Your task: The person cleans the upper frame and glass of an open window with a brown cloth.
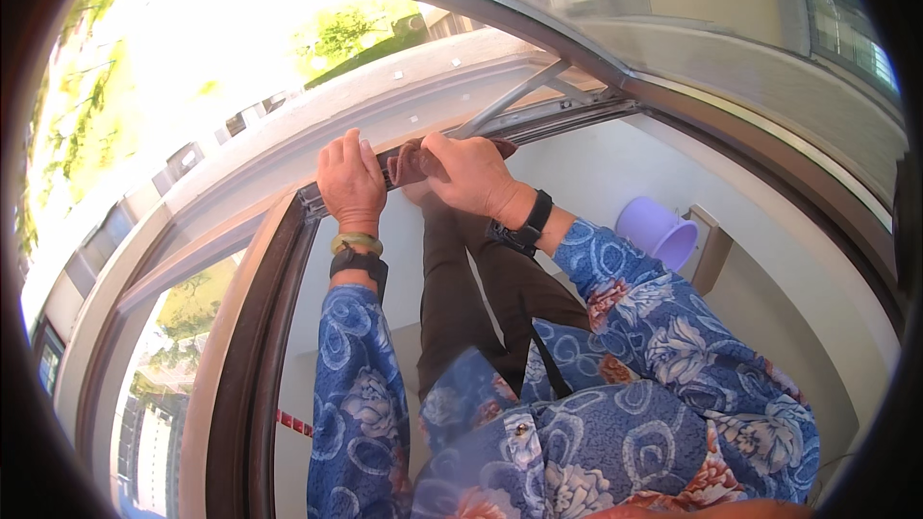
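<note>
An open window's dark brown lower frame (567,118) crosses in front of me. My left hand (350,176) is closed over this frame near its left corner, with the fingers curled over the outer side. Just to its right, my right hand (473,173) presses a brown cloth (409,162) onto the frame, its fingers bent round the cloth. Part of the cloth is hidden under that hand, and a dark end sticks out to the right. A metal stay arm (510,98) slants up from the frame to the open sash, beyond my right hand.
The opened glass sash (673,14) spans the upper right. A brown upright frame (252,356) with a glass pane stands at the left. Outside lie a pale ledge (385,86), buildings and greenery far below. Inside, a purple bucket (659,233) sits low at the right.
</note>
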The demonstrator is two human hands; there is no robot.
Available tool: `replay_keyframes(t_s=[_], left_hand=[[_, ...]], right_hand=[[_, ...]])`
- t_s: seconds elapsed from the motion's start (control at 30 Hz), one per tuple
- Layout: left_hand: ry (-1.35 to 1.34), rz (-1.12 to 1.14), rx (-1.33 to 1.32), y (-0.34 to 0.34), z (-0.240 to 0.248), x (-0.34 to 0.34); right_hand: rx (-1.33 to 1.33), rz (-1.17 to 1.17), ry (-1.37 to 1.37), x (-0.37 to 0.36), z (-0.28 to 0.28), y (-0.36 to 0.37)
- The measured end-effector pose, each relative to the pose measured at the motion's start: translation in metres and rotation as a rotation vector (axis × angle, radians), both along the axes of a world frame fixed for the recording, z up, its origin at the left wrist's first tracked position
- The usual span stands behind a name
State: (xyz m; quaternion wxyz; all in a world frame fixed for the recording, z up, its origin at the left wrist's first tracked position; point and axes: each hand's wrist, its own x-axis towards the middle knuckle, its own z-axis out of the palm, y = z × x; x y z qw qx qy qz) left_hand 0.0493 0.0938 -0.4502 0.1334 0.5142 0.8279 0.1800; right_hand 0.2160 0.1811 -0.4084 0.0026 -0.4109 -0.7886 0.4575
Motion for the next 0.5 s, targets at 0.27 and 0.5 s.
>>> replay_keyframes(t_s=[0.27, 0.5], left_hand=[[-0.012, 0.022, -0.006, -0.002, -0.003, -0.001], [-0.003, 0.047, 0.005, -0.013, 0.002, -0.010]], right_hand=[[-1.016, -0.899, 0.562, 0.030, 0.001, 0.032], [-1.359, -0.935, 0.731, 0.015, 0.033, 0.064]])
